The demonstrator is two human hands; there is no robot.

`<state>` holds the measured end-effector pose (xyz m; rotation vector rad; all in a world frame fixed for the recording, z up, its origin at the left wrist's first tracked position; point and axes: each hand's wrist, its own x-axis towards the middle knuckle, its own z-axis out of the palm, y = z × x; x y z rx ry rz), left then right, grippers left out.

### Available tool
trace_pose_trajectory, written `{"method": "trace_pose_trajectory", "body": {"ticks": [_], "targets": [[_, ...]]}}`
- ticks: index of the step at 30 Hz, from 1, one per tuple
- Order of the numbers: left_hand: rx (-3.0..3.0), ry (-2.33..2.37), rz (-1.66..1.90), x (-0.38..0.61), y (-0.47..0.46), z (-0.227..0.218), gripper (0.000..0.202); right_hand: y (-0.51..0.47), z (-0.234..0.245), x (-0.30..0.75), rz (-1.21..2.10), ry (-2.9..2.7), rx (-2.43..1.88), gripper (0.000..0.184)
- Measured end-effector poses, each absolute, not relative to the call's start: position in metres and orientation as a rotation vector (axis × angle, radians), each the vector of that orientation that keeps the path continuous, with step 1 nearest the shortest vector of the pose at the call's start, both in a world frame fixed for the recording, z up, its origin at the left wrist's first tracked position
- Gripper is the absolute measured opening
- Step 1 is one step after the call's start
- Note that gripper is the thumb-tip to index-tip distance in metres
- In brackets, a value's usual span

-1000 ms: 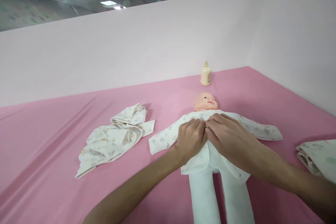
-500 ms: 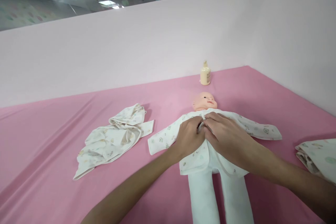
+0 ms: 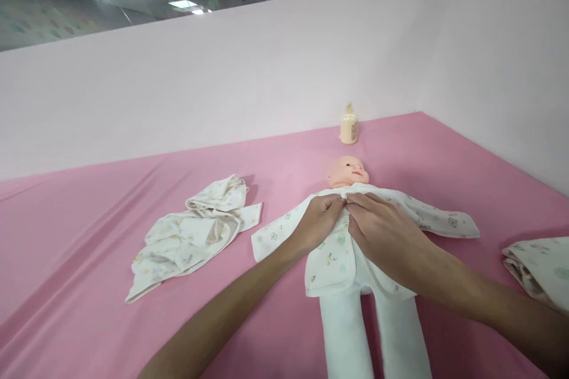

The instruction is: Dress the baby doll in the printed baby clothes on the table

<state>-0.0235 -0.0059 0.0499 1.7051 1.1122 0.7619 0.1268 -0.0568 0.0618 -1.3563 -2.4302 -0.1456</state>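
Note:
A baby doll lies on its back on the pink sheet, dressed in a white printed top and white leggings. My left hand and my right hand meet at the doll's upper chest, just below its neck. Both pinch the front edges of the top together, fingers closed on the fabric. The sleeves spread out to either side.
A crumpled printed garment lies to the left of the doll. A small cream bottle stands by the back wall. Another folded cloth sits at the right edge. Pale walls close the back and right sides.
Both hands have slid up the doll's chest toward the neck, still pinching the top's front edges. The lower front flap now lies flat and uncovered.

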Motion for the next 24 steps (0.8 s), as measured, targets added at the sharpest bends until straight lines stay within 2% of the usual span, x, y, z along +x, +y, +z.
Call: {"method": "trace_pose_trajectory", "body": {"ticks": [11, 24], "targets": [[1.703, 1.145, 0.79, -0.023, -0.003, 0.044, 0.032, -0.06, 0.061, 0.125, -0.276, -2.551, -1.328, 0.028], [1.661, 1.11, 0.862, -0.022, -0.003, 0.038, 0.031, -0.054, 0.073, 0.124, -0.022, -2.38, -1.48, 0.026]]}}
